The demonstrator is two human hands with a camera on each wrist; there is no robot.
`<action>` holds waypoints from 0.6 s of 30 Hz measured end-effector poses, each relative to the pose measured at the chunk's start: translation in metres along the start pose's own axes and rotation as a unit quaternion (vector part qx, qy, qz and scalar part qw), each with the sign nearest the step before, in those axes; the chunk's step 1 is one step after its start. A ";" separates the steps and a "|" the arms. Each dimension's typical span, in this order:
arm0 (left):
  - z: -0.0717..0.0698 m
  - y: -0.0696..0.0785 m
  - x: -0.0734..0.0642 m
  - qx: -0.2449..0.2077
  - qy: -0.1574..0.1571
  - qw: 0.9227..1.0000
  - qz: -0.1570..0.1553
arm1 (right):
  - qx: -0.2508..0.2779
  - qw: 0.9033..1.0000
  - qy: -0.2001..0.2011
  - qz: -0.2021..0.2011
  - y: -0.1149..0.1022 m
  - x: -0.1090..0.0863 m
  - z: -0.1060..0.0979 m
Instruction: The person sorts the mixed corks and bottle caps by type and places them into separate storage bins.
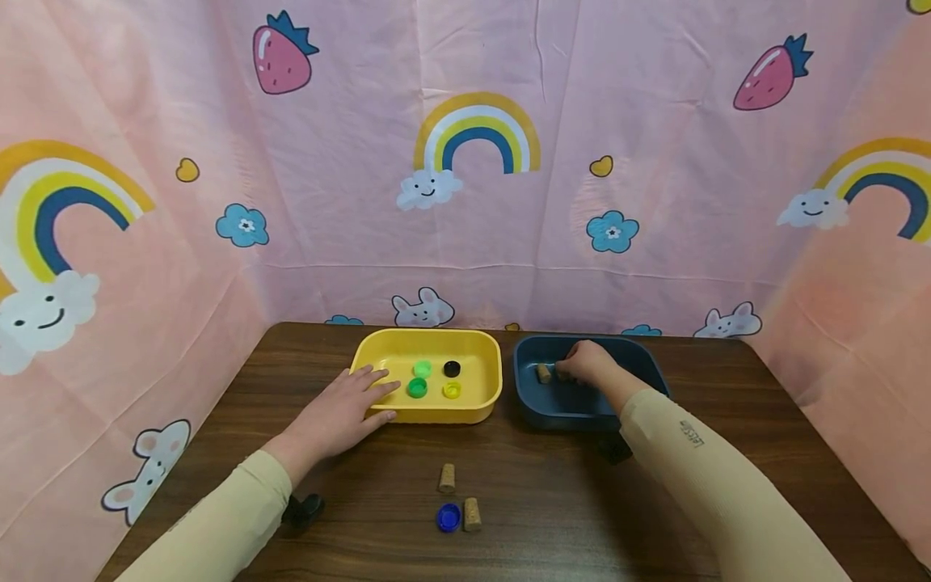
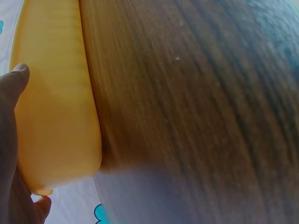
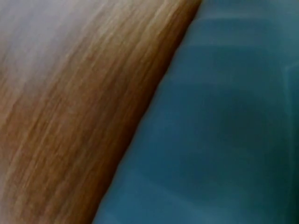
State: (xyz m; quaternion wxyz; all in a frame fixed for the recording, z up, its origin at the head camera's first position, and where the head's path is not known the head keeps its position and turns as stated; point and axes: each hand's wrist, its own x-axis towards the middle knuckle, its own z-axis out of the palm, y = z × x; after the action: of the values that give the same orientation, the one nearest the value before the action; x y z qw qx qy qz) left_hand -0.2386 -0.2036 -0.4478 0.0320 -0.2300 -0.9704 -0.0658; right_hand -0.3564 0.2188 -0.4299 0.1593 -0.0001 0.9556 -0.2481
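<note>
Right hand (image 1: 595, 365) is pinching a cork (image 1: 562, 373); left hand (image 1: 344, 411), fingers spread, is partly hiding a yellow box (image 1: 440, 415) of caps (image 1: 418, 388).

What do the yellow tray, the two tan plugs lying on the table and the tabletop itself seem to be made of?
Yellow tray: probably plastic, smooth with a soft sheen; even colour and rounded corners suggest moulding.
Tan plugs: apparently cork, matt, with a mottled surface.
Tabletop: dark brown, streaky wood grain, slightly glossy; real wood or printed laminate, I can't tell.
</note>
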 end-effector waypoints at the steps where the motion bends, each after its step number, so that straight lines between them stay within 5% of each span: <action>1: 0.000 0.000 0.000 0.000 0.001 1.000 0.001 | 0.000 1.000 0.000 0.000 0.000 0.000 0.000; 18: 0.000 0.001 -0.001 -0.001 0.002 1.000 -0.004 | 0.043 0.998 0.035 -0.002 0.002 -0.012 -0.003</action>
State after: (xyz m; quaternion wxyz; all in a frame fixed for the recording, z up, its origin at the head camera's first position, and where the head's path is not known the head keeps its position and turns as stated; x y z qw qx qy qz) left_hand -0.2371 -0.2038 -0.4477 0.0338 -0.2261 -0.9712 -0.0671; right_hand -0.3452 0.2232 -0.4250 0.1249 0.0138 0.9489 -0.2896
